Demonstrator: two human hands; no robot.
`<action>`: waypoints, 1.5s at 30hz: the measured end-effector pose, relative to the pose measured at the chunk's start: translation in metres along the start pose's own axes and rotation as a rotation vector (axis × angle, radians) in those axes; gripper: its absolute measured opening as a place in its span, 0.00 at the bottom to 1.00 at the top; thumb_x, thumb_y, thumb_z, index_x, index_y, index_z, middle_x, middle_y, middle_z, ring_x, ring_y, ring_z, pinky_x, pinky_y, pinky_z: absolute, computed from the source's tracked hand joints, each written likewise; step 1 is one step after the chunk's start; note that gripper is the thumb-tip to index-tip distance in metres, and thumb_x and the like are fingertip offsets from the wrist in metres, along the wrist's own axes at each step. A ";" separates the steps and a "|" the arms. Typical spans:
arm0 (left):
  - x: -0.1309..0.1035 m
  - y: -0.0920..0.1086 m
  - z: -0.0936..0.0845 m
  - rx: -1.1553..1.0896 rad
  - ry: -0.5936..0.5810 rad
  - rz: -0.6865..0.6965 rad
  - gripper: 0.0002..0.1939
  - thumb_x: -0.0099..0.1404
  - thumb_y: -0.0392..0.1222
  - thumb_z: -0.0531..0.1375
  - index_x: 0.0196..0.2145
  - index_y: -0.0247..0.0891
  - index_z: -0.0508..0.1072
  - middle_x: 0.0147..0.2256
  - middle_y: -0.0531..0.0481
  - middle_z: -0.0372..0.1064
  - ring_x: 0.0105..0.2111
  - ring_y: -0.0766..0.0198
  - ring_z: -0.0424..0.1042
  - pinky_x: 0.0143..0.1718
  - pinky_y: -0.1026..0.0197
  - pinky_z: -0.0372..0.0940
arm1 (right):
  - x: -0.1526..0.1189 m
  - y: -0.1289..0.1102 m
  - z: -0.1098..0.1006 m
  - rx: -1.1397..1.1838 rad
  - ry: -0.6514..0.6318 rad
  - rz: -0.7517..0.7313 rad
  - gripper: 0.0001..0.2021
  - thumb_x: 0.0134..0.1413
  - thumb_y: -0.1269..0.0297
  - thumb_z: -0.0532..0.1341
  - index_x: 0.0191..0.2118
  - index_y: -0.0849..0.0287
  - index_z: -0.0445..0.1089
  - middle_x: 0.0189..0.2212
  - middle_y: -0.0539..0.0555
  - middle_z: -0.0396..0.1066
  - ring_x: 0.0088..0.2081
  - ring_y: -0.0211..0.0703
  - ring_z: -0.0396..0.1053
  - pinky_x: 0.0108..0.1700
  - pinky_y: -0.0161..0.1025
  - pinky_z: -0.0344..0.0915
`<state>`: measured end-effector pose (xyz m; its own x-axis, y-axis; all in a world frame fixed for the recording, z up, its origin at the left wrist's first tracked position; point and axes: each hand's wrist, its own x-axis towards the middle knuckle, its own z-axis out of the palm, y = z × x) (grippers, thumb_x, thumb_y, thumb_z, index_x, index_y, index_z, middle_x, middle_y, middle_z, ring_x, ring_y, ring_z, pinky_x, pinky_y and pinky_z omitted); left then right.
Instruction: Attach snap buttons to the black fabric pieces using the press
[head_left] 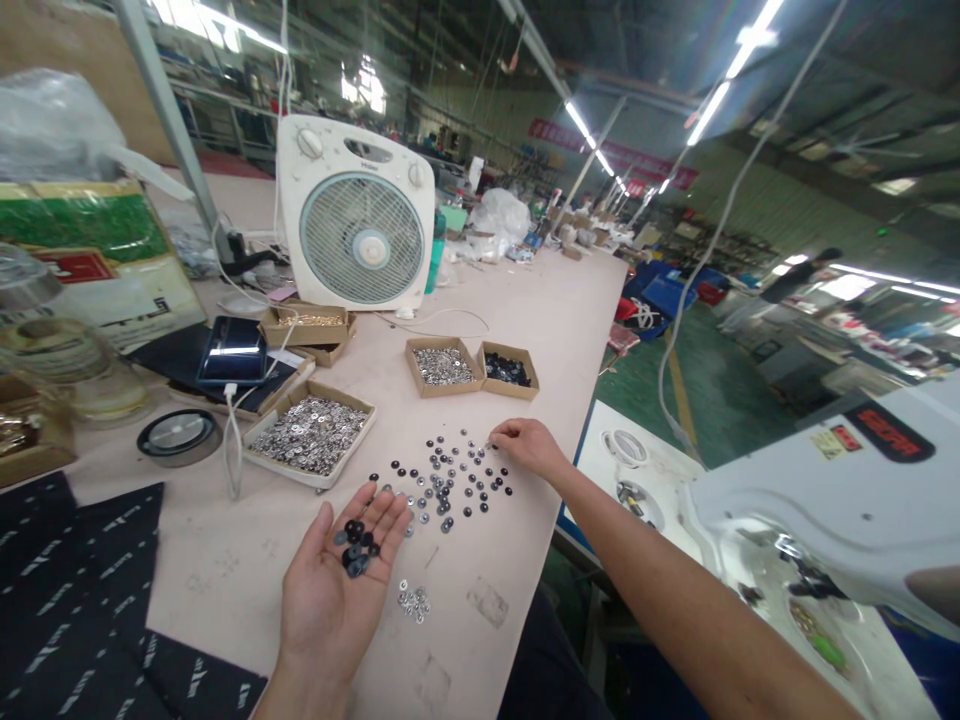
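Note:
My left hand (337,590) is palm up with fingers spread, and a small pile of black and grey snap buttons (357,548) lies in its palm. Across the table, my right hand (529,447) has thumb and fingers pinched together over a small dark snap button at the edge of the scattered ones; the fingers partly hide it. Many dark snap buttons (446,490) lie loose on the tabletop between my hands. A little cluster of silver snap parts (414,601) sits nearer to me, right of my left hand.
Silver parts fill a cardboard tray (367,425) and a smaller box (412,375); a neighbouring box (532,385) holds black ones. A white box fan (427,220) stands behind. Tape (154,447) and dark printed fabric (75,600) lie left. A white machine (787,490) flanks my right arm.

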<state>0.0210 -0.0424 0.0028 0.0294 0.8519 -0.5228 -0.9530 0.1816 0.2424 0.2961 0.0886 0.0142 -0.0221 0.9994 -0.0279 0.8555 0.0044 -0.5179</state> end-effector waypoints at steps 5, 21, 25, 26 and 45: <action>-0.002 0.002 0.001 -0.005 0.009 -0.003 0.18 0.67 0.42 0.54 0.47 0.27 0.74 0.42 0.33 0.73 0.48 0.48 0.73 0.48 0.46 0.71 | 0.012 -0.004 -0.004 -0.016 -0.068 0.094 0.08 0.47 0.59 0.64 0.27 0.55 0.79 0.28 0.50 0.78 0.32 0.44 0.73 0.34 0.36 0.63; -0.001 0.000 -0.002 -0.016 -0.001 -0.012 0.18 0.68 0.43 0.53 0.46 0.27 0.74 0.43 0.33 0.73 0.48 0.48 0.73 0.47 0.46 0.71 | -0.003 -0.022 -0.009 -0.119 -0.135 -0.169 0.07 0.53 0.63 0.62 0.32 0.55 0.79 0.36 0.52 0.75 0.36 0.40 0.70 0.38 0.33 0.63; 0.000 0.000 -0.001 -0.014 0.003 -0.008 0.18 0.68 0.43 0.53 0.46 0.27 0.74 0.43 0.32 0.73 0.47 0.48 0.73 0.47 0.46 0.71 | -0.003 -0.026 -0.006 -0.192 -0.159 -0.154 0.08 0.54 0.64 0.61 0.32 0.57 0.79 0.36 0.52 0.74 0.35 0.39 0.70 0.36 0.32 0.62; 0.000 0.000 0.000 -0.013 0.003 -0.008 0.18 0.68 0.43 0.53 0.46 0.27 0.74 0.43 0.32 0.73 0.47 0.48 0.73 0.47 0.46 0.72 | -0.002 -0.027 -0.006 -0.205 -0.161 -0.150 0.08 0.55 0.65 0.61 0.32 0.57 0.78 0.36 0.53 0.74 0.35 0.39 0.69 0.35 0.32 0.62; 0.003 -0.003 -0.003 -0.053 -0.017 -0.010 0.18 0.67 0.43 0.54 0.47 0.26 0.73 0.48 0.30 0.71 0.52 0.45 0.70 0.49 0.45 0.70 | -0.007 -0.033 -0.009 -0.180 0.169 -0.203 0.09 0.59 0.62 0.59 0.37 0.57 0.77 0.34 0.53 0.75 0.35 0.40 0.69 0.39 0.36 0.62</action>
<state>0.0227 -0.0415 -0.0018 0.0435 0.8586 -0.5108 -0.9674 0.1639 0.1931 0.2731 0.0816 0.0393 -0.1278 0.9691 0.2108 0.9204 0.1951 -0.3387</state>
